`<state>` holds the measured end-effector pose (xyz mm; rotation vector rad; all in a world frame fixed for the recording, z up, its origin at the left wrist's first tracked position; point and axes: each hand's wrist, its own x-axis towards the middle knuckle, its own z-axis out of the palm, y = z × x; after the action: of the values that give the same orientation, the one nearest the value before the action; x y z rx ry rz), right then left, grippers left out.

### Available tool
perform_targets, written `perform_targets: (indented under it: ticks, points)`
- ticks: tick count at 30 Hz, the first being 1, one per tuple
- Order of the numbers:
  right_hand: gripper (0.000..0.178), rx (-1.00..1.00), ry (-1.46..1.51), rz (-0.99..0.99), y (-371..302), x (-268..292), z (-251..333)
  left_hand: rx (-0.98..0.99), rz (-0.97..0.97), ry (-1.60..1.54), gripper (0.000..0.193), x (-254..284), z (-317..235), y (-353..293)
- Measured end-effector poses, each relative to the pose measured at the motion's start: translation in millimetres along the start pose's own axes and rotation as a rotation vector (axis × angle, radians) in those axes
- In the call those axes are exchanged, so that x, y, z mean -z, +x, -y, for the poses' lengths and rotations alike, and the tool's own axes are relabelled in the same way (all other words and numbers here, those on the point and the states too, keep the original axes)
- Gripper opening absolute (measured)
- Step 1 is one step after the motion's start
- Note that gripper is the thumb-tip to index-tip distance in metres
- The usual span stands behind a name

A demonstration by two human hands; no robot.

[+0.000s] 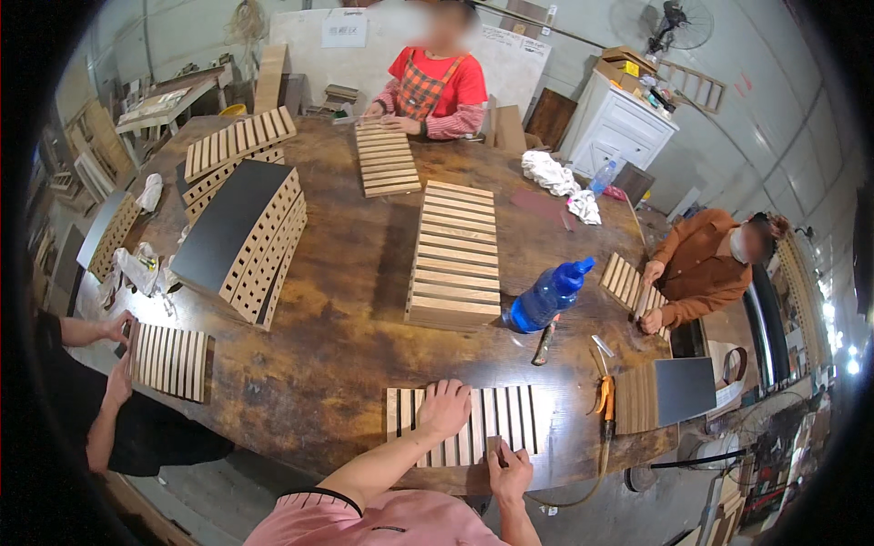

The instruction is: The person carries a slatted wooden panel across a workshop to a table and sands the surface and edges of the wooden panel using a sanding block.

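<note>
Close in front of me on the table lies a slatted wooden panel (514, 409), pale strips with dark gaps between them. My left hand (445, 409) rests palm down on top of it, fingers stretched over the strips. At the panel's near edge, my right hand (512, 471) is closed round a small brown block (493, 449), possibly a sanding block; the fingers partly cover it. Beyond the panel, a tall stack of similar slatted panels (455, 259) stands in the middle of the table.
Right of the stack are a blue bottle (550, 296) and a knife-like tool (545, 341). An orange air gun (606, 399) with a hose lies beside dark-topped boards (685, 391). Three co-workers handle slatted panels around the wooden table (337, 382). More dark-topped panels (241, 227) are piled at left.
</note>
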<state>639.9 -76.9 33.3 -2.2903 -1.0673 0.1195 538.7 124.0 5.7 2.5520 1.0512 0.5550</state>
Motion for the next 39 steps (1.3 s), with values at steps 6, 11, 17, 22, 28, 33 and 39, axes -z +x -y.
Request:
perform_targets:
  ticks: [6, 11, 17, 22, 28, 33, 39]
  points:
    - [0.029, 0.096, 0.016, -0.010, 27, -26, 9, 0.078, 0.108, -0.052, 0.035, -5, 11, -6]
    - [0.032, 0.070, 0.024, -0.080, 25, -28, 2, 0.070, 0.069, -0.051, 0.035, -1, 7, -5]
    - [0.035, 0.035, 0.049, -0.037, 28, -25, 0, 0.061, 0.028, -0.042, 0.033, -6, 6, -5]
    - [0.036, 0.015, 0.064, -0.036, 29, -25, 5, 0.061, 0.044, -0.035, 0.033, -3, 7, -5]
    - [0.041, -0.028, 0.051, 0.018, 28, -28, 0, 0.059, 0.047, -0.064, 0.033, 3, 8, -6]
    - [0.039, -0.020, 0.063, 0.012, 27, -30, -5, 0.023, 0.009, -0.070, 0.035, -1, 10, -7]
    - [0.037, -0.003, 0.029, 0.007, 27, -31, -5, 0.071, 0.080, -0.072, 0.034, -1, 6, -6]
